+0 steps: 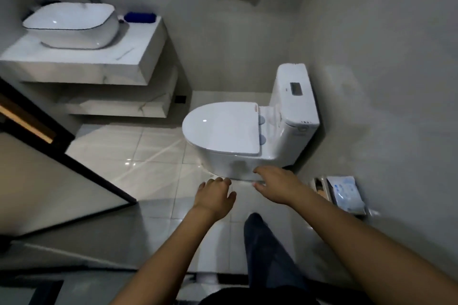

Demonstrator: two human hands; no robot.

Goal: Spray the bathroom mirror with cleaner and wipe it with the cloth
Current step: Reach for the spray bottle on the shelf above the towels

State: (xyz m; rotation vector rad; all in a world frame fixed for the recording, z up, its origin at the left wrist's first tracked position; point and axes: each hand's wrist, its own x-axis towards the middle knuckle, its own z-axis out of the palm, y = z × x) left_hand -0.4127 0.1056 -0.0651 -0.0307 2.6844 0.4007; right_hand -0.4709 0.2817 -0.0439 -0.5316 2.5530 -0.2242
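Note:
Both my arms stretch forward over the tiled floor, and both hands hold nothing. My left hand (pixel 215 195) has loosely curled fingers, and my right hand (pixel 277 184) is spread with relaxed fingers just in front of the toilet's base. A blue folded cloth-like object (pixel 140 17) lies at the far right end of the marble counter (pixel 99 62), beside the white basin (pixel 71 25). No mirror and no spray bottle are in view.
A white toilet (pixel 238 136) with its lid down stands against the right wall. A wall holder with a blue-and-white packet (pixel 347 193) is at the right. A dark-framed door (pixel 57 171) stands at the left. My dark trouser leg (pixel 267 250) is below.

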